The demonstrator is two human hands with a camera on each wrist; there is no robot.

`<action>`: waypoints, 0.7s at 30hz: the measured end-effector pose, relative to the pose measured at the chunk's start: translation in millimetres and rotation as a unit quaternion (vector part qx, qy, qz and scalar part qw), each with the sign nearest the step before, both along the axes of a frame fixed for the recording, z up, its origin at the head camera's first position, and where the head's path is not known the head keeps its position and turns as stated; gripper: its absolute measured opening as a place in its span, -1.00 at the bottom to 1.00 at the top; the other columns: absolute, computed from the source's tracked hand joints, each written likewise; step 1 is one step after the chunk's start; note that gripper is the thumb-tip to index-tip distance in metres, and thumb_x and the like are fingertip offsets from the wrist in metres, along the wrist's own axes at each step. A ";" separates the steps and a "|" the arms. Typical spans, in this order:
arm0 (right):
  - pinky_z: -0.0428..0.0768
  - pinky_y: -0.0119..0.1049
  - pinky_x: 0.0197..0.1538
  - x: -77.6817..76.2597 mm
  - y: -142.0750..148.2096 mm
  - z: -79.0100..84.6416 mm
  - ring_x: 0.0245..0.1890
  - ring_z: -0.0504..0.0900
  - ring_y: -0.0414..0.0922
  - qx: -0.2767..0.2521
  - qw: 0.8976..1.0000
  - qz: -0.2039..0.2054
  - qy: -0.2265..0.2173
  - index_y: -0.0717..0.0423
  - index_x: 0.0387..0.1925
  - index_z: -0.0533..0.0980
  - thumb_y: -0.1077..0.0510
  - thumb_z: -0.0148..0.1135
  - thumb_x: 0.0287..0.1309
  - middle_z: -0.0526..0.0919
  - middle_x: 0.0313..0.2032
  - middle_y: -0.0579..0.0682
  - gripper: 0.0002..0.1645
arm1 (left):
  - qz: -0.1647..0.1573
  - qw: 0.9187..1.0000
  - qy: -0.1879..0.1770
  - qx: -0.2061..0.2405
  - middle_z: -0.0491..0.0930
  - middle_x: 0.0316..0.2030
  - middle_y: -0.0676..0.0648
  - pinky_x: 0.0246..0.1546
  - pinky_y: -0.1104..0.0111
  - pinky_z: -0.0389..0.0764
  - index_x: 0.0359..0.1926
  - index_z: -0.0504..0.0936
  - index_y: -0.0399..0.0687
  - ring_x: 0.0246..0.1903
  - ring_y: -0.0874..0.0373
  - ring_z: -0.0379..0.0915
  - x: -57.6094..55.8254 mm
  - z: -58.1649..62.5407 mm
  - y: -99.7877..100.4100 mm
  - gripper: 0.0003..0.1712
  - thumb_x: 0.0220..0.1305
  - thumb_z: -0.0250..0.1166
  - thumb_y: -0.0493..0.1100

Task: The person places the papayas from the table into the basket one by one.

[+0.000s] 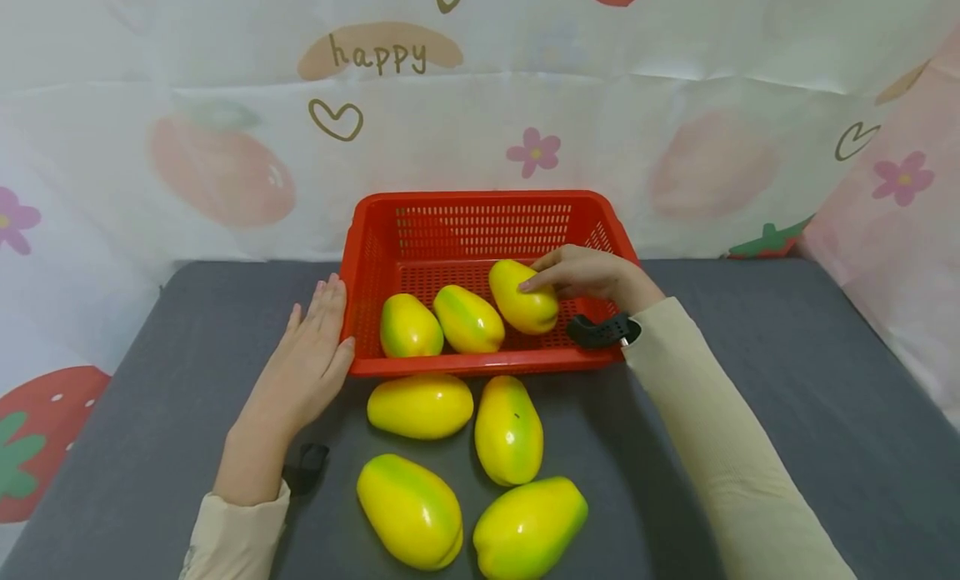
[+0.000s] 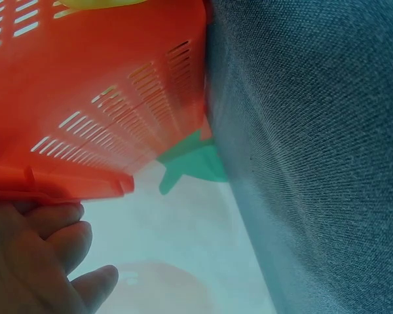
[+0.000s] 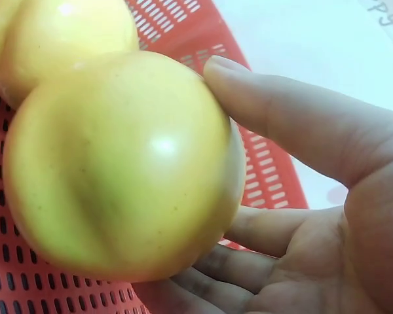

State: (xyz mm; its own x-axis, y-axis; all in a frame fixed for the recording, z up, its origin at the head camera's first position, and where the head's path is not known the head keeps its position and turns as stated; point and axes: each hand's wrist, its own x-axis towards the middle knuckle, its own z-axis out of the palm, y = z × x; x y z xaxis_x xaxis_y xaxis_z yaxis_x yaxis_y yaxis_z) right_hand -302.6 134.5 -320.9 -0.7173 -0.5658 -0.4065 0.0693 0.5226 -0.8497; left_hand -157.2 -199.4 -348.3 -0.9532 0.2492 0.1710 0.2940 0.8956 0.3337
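A red plastic basket (image 1: 480, 365) stands on the grey table cloth, with yellow-green papayas inside. My right hand (image 1: 592, 276) reaches over its right side and grips one papaya (image 1: 523, 297), thumb on one side and fingers curled beneath, as the right wrist view shows. Two more papayas, one at the left (image 1: 410, 326) and one in the middle (image 1: 468, 319), lie in the basket. Flat against the basket's left outer wall rests my left hand (image 1: 307, 363), fingers extended. In the left wrist view its fingertips (image 2: 95, 284) are beside the basket rim (image 2: 65, 196).
In front of the basket lie several papayas: one sideways (image 1: 420, 407), one upright (image 1: 508, 430), and two nearer, at left (image 1: 411, 512) and right (image 1: 529, 527). A printed white curtain (image 1: 480, 105) hangs behind the table (image 1: 750, 380).
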 end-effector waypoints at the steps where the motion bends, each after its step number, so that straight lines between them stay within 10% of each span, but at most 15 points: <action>1: 0.52 -0.15 0.09 -0.2 -0.4 0.2 -0.09 0.55 -0.01 0.006 1.000 0.001 0.001 0.40 0.26 0.28 0.09 0.20 0.20 0.45 0.12 0.23 -0.31 | 0.000 1.000 0.001 0.000 -0.24 0.46 -0.23 0.36 -0.06 -0.25 0.45 -0.24 -0.30 0.43 -0.11 -0.36 0.0 0.0 -0.1 -0.25 0.40 -0.17 -0.10; 21: 0.55 -0.17 0.06 -1.5 -4.7 0.6 -0.16 0.57 -0.06 0.064 0.997 0.034 -0.003 0.41 0.17 0.37 0.07 0.19 0.21 0.54 0.00 0.18 -0.38 | 0.006 1.000 -0.001 0.000 -0.22 0.46 -0.24 0.36 -0.05 -0.26 0.45 -0.25 -0.28 0.44 -0.09 -0.35 0.7 -0.3 0.8 -0.25 0.40 -0.16 -0.10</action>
